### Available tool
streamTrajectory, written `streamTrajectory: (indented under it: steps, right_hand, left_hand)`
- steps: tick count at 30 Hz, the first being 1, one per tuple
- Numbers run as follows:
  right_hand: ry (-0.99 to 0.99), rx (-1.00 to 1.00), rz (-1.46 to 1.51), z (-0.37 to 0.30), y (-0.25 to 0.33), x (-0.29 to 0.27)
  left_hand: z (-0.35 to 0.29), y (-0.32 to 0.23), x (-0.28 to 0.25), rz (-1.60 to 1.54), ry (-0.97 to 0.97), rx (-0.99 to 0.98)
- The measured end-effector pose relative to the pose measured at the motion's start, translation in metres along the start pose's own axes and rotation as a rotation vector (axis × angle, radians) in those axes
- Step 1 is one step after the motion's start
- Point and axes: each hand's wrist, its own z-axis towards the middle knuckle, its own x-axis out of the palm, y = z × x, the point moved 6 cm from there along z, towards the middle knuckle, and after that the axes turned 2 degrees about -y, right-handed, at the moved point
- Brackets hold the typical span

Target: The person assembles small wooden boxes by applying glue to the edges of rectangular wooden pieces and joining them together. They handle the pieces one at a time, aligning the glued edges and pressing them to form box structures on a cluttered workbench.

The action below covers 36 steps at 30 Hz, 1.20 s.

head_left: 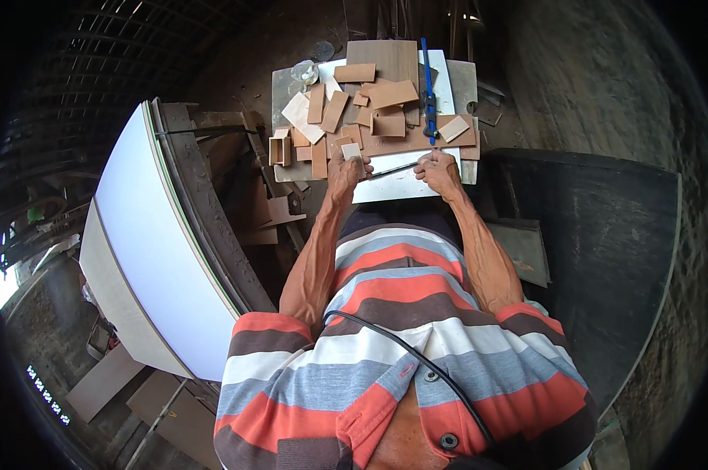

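no readable text, label, number or sign shows on any surface. a slanting row of small bright white marks (48,396) stands at the lower left; whether they are characters or spots of light cannot be told.

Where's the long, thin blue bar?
In the head view, the blue bar lies right of centre, beyond the right hand, left of a pale rectangular wood piece.

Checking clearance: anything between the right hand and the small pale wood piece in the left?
Only the slim dark bar in the right hand, slanting across the gap toward the left hand, which holds the pale wood piece. Nothing else visible stands between; bar-to-piece contact is unclear.
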Motion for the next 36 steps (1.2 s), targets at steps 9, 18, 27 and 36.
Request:
streamTrajectory:
  steps: [9,18,27,36]
  right_hand:
    - [0.059,-0.049,-0.067,0.008,0.047,-0.006]
    - [0.061,-0.330,-0.360,0.038,0.136,0.032]
    - [-0.022,-0.448,-0.533,0.117,0.206,0.124]
    - [-0.026,-0.521,-0.773,0.162,0.219,0.191]
  left_hand:
    - [-0.012,-0.021,0.015,-0.108,-0.062,0.029]
    - [0.005,-0.037,-0.024,-0.085,-0.155,0.106]
    - [0.083,-0.078,-0.094,-0.093,-0.323,0.102]
    - [0.178,-0.089,-0.138,0.037,-0.402,0.226]
